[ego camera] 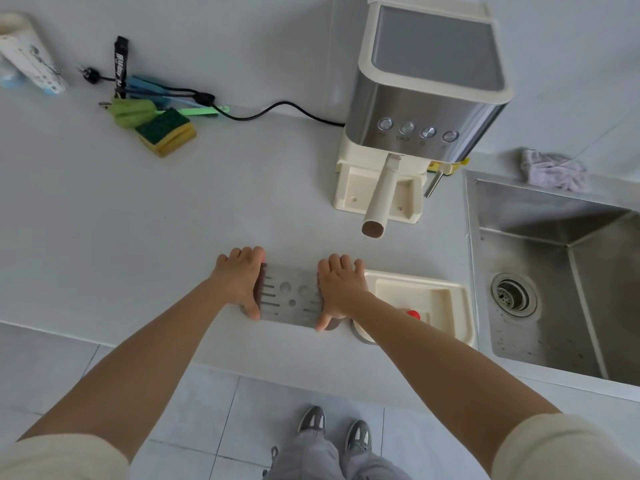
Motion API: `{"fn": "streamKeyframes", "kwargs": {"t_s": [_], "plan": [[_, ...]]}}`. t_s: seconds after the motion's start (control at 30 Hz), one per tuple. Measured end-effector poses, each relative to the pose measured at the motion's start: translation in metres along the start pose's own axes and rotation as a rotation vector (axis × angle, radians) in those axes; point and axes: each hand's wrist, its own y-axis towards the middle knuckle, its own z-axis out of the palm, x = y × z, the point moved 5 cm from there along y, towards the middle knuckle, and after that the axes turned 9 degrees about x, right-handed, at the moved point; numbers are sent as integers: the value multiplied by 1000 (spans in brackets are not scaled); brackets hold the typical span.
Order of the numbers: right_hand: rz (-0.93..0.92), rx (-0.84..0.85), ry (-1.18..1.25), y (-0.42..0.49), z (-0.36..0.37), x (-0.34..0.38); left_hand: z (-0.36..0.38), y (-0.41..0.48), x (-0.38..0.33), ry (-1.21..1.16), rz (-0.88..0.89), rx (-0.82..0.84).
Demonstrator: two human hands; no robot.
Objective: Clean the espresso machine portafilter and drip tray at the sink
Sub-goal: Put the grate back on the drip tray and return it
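Metal drip grate (290, 296) flat on counter (173, 220), lower centre of frame, pinched at its two short edges: left hand (240, 280) on left edge, right hand (341, 289) on right edge, fingers curled over, thumbs toward camera. Cream drip tray (446, 299) just right of grate, red float (412, 314) inside, right forearm crossing it. Portafilter (381, 199) locked in espresso machine (426, 98), upper centre. Sink (554, 271) at right, cloth (554, 169) on its far rim. Sponge (166, 131) and cord (270, 110) upper left. Tiled floor (242, 410) below.
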Motion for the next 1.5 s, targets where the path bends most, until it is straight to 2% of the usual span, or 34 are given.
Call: {"fn": "streamKeyframes", "kwargs": {"t_s": [0.2, 0.33, 0.43, 0.57, 0.77, 0.97, 1.17, 1.5], "plan": [[-94, -80, 104, -10, 2, -3, 16, -15, 7, -482, 81, -27], [-147, -87, 206, -14, -3, -8, 16, -24, 11, -619, 83, -93], [-160, -117, 499, -19, -11, -22, 12, -30, 10, -699, 70, -120], [-74, -188, 937, -33, -19, -57, -2, -41, -2, -773, 96, -134], [17, -285, 1258, -62, -14, -108, -27, -57, -34, -960, 113, -188], [181, -375, 1246, -89, 2, -164, -26, -51, -99, -942, 137, -82], [324, -333, 1209, -103, 34, -203, -9, -30, -152, -848, 123, 21], [379, -291, 1112, -95, 53, -215, -3, -10, -170, -648, 90, -15]]}}
